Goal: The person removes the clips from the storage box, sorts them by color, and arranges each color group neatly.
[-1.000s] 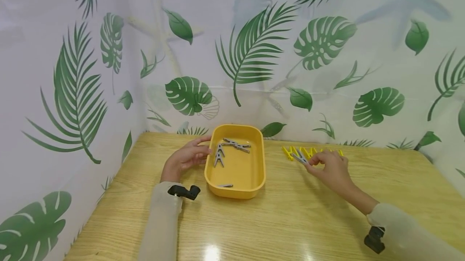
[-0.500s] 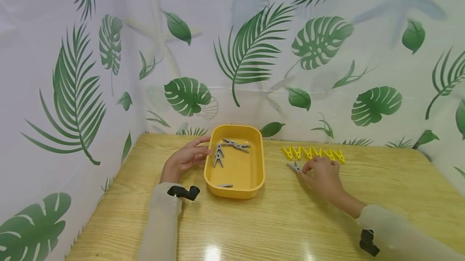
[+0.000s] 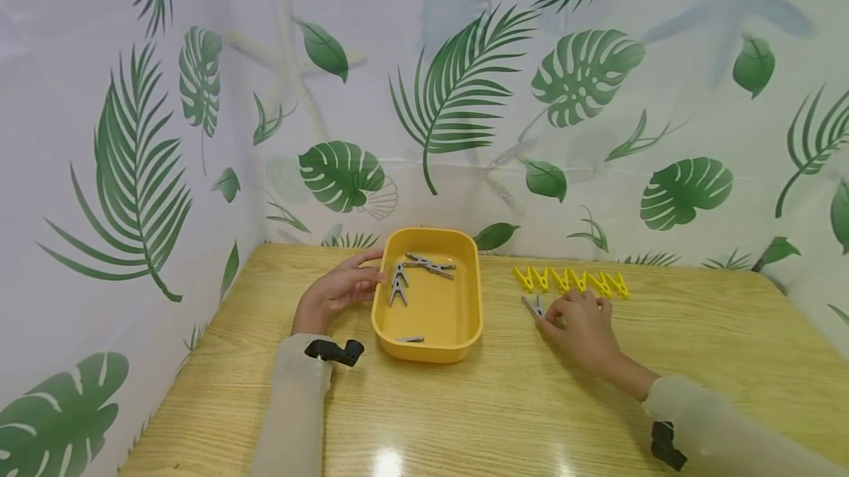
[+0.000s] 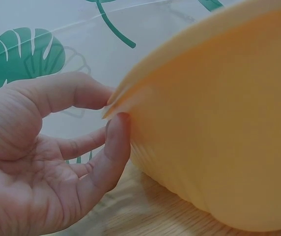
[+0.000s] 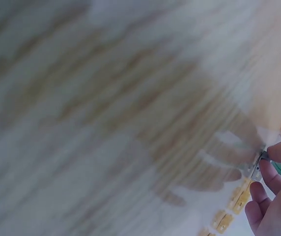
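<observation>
We pinch the tray (image 3: pixel 438 354) at nine o'clock with the left hand (image 3: pixel 338 291), one grey peg (image 3: pixel 540 312) with the right hand (image 3: pixel 584 326). We count five grey pegs inside (image 3: pixel 398 287), six yellow pegs (image 3: pixel 564 285).

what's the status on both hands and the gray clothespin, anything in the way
Left hand on yellow bin's rim. Right hand pinching gray clothespin. Yellow clothespins in a row just beyond it; nothing seen blocking.

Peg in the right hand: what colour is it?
Grey; the peg shows best in the head view.
</observation>
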A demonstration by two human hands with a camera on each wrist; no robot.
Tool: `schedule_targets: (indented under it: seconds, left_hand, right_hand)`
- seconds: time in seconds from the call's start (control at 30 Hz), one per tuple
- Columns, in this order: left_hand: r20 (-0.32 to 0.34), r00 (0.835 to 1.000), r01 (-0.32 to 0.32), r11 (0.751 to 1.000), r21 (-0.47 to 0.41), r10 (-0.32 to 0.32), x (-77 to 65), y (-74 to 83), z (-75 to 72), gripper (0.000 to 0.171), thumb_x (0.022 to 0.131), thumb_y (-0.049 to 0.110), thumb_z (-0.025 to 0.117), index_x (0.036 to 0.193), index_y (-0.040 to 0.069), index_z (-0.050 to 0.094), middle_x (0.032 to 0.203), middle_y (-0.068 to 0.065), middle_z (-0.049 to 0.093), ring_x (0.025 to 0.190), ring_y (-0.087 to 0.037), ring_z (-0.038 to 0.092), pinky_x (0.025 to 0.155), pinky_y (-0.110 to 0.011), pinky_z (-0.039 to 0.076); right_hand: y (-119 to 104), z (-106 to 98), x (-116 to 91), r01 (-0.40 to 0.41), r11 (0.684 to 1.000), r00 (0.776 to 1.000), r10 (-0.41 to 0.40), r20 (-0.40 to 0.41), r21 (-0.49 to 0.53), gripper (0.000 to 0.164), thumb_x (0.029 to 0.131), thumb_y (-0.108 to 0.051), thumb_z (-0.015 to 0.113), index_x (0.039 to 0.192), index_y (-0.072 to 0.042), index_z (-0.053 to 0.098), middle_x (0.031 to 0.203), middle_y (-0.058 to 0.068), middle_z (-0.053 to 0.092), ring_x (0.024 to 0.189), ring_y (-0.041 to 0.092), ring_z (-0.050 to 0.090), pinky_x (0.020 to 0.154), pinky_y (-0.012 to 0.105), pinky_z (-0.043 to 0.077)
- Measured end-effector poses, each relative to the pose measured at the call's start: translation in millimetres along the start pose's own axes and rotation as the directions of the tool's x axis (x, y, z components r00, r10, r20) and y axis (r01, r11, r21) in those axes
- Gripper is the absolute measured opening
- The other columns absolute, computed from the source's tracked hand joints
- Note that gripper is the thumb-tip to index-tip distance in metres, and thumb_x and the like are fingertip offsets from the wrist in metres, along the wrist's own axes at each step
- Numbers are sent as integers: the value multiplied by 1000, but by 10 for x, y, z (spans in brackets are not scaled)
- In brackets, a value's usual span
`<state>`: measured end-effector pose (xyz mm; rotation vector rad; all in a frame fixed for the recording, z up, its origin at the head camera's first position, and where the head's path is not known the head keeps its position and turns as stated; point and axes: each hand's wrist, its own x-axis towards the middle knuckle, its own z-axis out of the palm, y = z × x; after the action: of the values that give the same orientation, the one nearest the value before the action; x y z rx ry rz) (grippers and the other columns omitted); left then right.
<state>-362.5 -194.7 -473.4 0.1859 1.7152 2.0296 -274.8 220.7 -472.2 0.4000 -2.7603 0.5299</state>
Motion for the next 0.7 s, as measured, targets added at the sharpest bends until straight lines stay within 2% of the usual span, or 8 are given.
schedule_targets:
  seconds: [0.17, 0.43, 0.7]
  left_hand:
    - [-13, 1000, 13, 1000, -13, -13, -17, 18, 13, 66, 99, -1, 57, 159, 8, 33, 126, -9, 67, 82, -6, 69, 80, -29, 60]
    - [-18, 1000, 19, 1000, -25, -20, -11, 17, 5, 67, 98, -1, 57, 159, 9, 32, 129, -11, 66, 82, -6, 68, 80, -28, 60]
    - [-29, 999, 24, 1000, -13, -24, -1, 6, 7, 65, 98, -1, 58, 158, 10, 35, 148, -23, 53, 87, -8, 70, 80, -29, 61]
  right_hand:
    - [0, 14, 4, 1, 1000, 1000, -1, 9, -12, 25, 87, -26, 80, 68, -18, 67, 86, 5, 62, 87, 30, 52, 88, 63, 29]
    - [-34, -12, 70, -18, 1000, 1000, 18, -4, -2, 24, 87, -28, 80, 69, -17, 68, 83, 6, 61, 88, 33, 52, 84, 60, 29]
    - [-109, -43, 118, -9, 1000, 1000, 9, -14, 15, 23, 88, -24, 79, 71, -17, 67, 91, 12, 65, 94, 38, 54, 90, 65, 31]
